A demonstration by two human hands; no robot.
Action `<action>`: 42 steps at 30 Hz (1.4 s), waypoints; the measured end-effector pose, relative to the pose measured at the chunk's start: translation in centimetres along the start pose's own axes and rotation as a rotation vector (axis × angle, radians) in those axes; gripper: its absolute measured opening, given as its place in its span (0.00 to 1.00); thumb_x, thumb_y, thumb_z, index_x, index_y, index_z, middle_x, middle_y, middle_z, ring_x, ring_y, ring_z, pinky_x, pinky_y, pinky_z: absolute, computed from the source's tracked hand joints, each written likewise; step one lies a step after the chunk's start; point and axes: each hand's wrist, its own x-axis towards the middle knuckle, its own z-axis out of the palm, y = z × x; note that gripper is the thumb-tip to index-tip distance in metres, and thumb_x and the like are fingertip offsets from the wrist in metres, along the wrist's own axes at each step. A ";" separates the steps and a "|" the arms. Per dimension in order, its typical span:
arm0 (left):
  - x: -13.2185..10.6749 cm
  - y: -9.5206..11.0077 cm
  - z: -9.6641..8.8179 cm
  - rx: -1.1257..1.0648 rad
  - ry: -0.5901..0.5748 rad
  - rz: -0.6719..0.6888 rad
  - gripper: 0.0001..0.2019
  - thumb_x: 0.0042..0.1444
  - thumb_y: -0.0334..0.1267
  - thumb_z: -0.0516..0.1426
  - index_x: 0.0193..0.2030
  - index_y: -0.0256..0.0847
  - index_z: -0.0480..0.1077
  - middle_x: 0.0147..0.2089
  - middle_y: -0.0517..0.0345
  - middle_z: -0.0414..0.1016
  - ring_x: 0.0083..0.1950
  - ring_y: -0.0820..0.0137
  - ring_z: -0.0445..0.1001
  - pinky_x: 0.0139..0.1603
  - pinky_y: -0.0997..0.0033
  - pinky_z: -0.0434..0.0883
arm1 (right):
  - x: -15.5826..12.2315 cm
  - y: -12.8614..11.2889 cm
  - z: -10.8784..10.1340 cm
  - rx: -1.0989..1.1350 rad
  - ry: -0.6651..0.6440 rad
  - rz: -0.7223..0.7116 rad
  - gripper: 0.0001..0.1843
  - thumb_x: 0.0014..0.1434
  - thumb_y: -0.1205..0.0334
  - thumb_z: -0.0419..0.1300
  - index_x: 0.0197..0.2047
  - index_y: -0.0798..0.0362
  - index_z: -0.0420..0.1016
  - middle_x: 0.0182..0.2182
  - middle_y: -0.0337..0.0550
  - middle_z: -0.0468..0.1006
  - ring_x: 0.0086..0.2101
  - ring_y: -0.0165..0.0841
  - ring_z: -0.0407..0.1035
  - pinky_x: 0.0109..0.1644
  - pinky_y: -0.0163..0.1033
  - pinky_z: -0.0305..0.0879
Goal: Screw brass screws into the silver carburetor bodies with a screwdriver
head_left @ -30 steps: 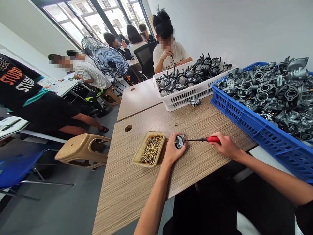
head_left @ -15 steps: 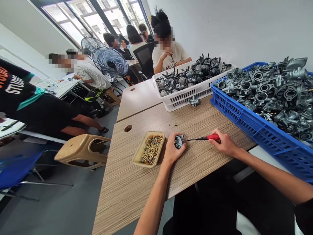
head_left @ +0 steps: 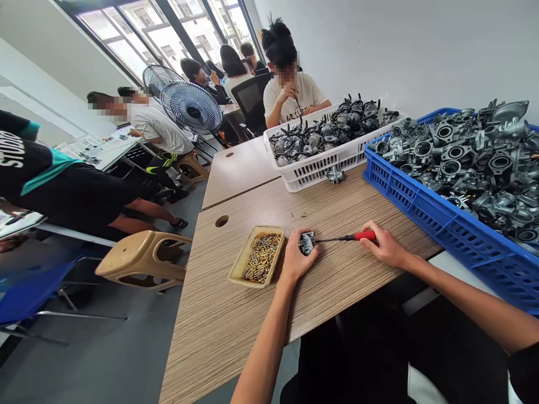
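Note:
My left hand (head_left: 296,257) is closed around a small grey carburetor (head_left: 307,243) and steadies it on the wooden table (head_left: 219,314). My right hand (head_left: 384,246) grips the red handle of a screwdriver (head_left: 364,235). Its dark shaft lies nearly level, and the tip meets the right side of the carburetor; the exact contact point is too small to make out. Just left of my left hand stands a yellowish tray (head_left: 234,268) full of small brass pieces. Two tiny brass pieces (head_left: 304,215) lie beyond the carburetor.
A white basket (head_left: 301,182) of carburetors with black hoses stands at the back, one loose carburetor (head_left: 335,175) beside it. At right, a blue crate (head_left: 421,210) is heaped with metal carburetor bodies. A co-worker (head_left: 295,95) sits across; a stool (head_left: 138,255) stands left.
Both hands keep their grips, with the screwdriver still at the carburetor. The view has shifted very slightly. At the left, a standing person has leaned further over.

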 end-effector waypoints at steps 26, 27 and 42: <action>0.0 -0.2 -0.1 -0.020 0.009 -0.020 0.18 0.56 0.39 0.63 0.54 0.44 0.72 0.52 0.51 0.79 0.54 0.59 0.78 0.58 0.56 0.75 | -0.2 0.7 0.2 -0.101 -0.050 0.029 0.13 0.74 0.46 0.54 0.42 0.45 0.61 0.25 0.31 0.63 0.25 0.35 0.61 0.33 0.39 0.53; 0.0 -0.2 -0.1 -0.020 0.009 -0.021 0.18 0.56 0.39 0.63 0.54 0.44 0.72 0.52 0.51 0.79 0.54 0.59 0.78 0.58 0.56 0.75 | -0.2 0.6 0.2 -0.104 -0.054 0.025 0.12 0.74 0.46 0.54 0.44 0.45 0.62 0.25 0.31 0.63 0.25 0.35 0.62 0.33 0.39 0.54; 0.0 -0.2 0.0 -0.031 0.001 -0.031 0.18 0.57 0.39 0.64 0.54 0.44 0.72 0.52 0.51 0.78 0.54 0.59 0.77 0.60 0.55 0.74 | -0.1 0.8 0.2 -0.071 -0.035 0.022 0.13 0.75 0.45 0.53 0.46 0.45 0.62 0.26 0.32 0.67 0.26 0.36 0.65 0.35 0.40 0.56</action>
